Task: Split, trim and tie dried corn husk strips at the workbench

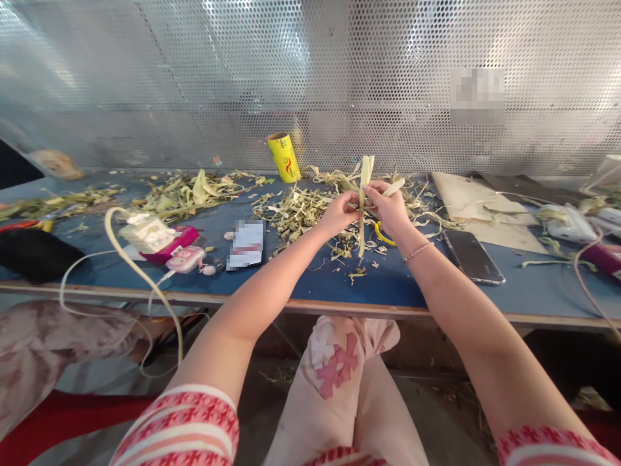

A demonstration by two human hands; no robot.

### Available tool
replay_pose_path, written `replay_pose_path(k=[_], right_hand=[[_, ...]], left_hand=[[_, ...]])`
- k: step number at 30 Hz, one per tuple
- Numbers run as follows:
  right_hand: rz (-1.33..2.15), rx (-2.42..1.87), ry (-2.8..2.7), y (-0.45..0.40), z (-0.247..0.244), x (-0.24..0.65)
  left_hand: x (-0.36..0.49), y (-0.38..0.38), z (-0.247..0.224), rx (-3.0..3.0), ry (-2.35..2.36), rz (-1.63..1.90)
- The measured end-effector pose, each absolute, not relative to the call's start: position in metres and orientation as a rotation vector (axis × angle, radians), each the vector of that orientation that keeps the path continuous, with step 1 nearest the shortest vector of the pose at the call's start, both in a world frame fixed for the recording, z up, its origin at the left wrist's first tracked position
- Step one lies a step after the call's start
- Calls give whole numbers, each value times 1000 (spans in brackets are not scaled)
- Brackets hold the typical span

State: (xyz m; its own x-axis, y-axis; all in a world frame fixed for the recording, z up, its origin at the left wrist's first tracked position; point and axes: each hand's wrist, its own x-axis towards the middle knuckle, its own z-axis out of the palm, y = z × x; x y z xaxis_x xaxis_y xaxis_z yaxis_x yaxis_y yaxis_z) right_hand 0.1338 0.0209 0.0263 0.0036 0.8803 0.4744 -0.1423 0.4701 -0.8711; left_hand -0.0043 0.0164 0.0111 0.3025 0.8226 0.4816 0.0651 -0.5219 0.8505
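Note:
Pale green leaf strips (367, 173) stand upright between my two hands, above the blue table. My left hand (341, 213) is closed, its thumb and fingers pinching the strips from the left. From the right, my right hand (388, 204) closes on the same strips, and another pale strip end (395, 187) sticks out past its fingers. A narrow tail hangs down below both hands. Just behind and to the left lies a heap of dried leaf scraps (303, 210). Something yellow and curved (383, 234) lies under my right hand, partly hidden.
A yellow cardboard tube (284, 157) stands against the perforated metal panel (339, 77). Phones lie on both sides, a lit one (246, 244) and a dark one (473, 257). Left are a power strip (165, 239) and a looping cable (140, 275); right, cardboard sheets (478, 200). Another person's leg (63, 343) shows left.

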Motion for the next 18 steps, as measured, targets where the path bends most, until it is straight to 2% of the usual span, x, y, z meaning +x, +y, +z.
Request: replay_pose_path(k=[18], right_hand=[[936, -703, -1431, 25, 21, 133]], left_hand=[[-2, 30, 1, 1685, 681, 1415]])
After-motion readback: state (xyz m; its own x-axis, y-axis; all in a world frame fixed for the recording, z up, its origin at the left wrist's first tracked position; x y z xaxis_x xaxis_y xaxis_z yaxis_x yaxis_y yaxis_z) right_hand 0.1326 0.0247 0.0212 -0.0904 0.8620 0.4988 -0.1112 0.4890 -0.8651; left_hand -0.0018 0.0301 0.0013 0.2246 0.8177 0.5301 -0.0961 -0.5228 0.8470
